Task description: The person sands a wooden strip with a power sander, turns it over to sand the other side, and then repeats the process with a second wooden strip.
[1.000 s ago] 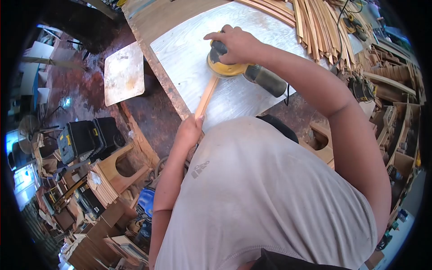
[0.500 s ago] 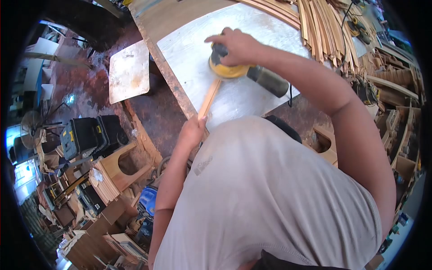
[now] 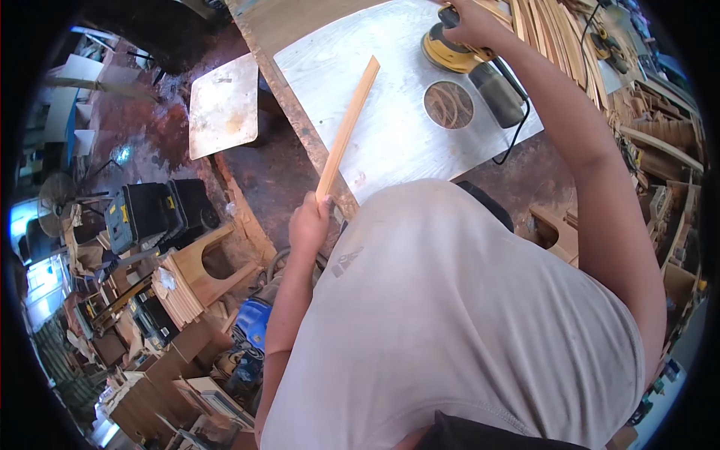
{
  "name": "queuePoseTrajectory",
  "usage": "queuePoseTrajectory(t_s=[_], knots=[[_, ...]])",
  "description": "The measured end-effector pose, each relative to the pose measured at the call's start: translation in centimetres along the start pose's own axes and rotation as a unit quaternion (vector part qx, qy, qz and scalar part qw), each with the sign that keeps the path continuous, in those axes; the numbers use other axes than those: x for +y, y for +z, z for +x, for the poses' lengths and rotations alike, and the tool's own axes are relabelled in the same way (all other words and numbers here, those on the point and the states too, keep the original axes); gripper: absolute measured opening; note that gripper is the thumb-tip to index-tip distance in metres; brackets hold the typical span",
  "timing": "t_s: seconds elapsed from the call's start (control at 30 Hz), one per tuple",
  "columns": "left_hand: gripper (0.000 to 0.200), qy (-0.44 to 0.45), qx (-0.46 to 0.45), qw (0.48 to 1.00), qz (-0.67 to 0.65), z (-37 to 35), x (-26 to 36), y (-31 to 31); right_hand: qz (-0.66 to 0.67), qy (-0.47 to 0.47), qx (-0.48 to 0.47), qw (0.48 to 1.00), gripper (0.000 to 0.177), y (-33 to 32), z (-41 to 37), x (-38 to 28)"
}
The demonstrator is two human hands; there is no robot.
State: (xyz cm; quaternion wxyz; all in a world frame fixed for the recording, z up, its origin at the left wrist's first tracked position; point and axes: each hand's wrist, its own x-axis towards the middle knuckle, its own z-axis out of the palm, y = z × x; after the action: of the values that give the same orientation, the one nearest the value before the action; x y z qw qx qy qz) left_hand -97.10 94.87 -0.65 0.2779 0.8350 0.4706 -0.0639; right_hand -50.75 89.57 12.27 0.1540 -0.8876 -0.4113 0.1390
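My left hand [image 3: 308,222] is closed round the near end of a thin wooden strip [image 3: 349,124]. The strip slants away over a pale, whitish board [image 3: 390,161], its angled far end free. Farther right, my right hand [image 3: 478,26] grips the top of a yellow and black orbital sander [image 3: 447,51], which has a dark dust canister [image 3: 496,94] at its side. The sander is apart from the strip, beyond a round opening [image 3: 448,105] in the board. Whether its pad touches the board is hidden.
Many wooden strips [image 3: 551,37] are piled beyond the sander. The sander's black cord [image 3: 517,142] hangs over the board's right edge. Left of the bench stand a small square table [image 3: 223,105] and black toolboxes [image 3: 154,214]. Cut panels [image 3: 199,277] lie below them.
My right hand has moved the sander off the strip, away to the upper right, uncovering the strip's far end and the round opening. My left hand still holds the strip.
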Motion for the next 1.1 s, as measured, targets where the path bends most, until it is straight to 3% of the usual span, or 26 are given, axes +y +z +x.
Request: queuePoseTrajectory(t_s=[0.07,0.13,0.23,0.43,0.8,0.93,1.07,1.1], knots=[[0.035,0.003,-0.004,1.000,0.022,0.5,-0.2,0.4,0.004,-0.058,0.031,0.998,0.070,0.7,-0.8,1.6],[0.035,0.007,-0.008,0.999,0.042,0.9,-0.2,0.9,0.012,-0.031,0.012,0.999,0.065,0.7,-1.7,2.0],[0.035,-0.006,-0.002,0.998,0.070,0.8,-0.3,1.4,-0.058,-0.100,0.057,0.992,0.060,2.9,-1.8,4.4],[0.034,0.006,0.019,0.996,0.083,0.5,0.0,1.4,-0.076,-0.039,0.032,0.996,0.064,3.5,-2.1,3.8],[0.035,0.006,-0.001,1.000,-0.010,2.7,0.9,1.0,-0.051,-0.009,0.012,0.999,0.062,2.0,-2.9,1.2],[0.035,0.011,-0.011,1.000,-0.015,3.8,0.7,0.8,-0.047,-0.038,0.031,0.998,0.059,2.5,-2.5,2.4],[0.032,0.065,0.054,0.994,-0.064,4.4,1.1,-0.5,-0.027,-0.054,0.061,0.996,0.054,3.2,-1.8,3.6],[0.030,0.075,0.065,0.991,-0.089,4.4,1.3,-1.2,-0.054,-0.120,0.060,0.990,0.065,4.9,1.1,7.3]])
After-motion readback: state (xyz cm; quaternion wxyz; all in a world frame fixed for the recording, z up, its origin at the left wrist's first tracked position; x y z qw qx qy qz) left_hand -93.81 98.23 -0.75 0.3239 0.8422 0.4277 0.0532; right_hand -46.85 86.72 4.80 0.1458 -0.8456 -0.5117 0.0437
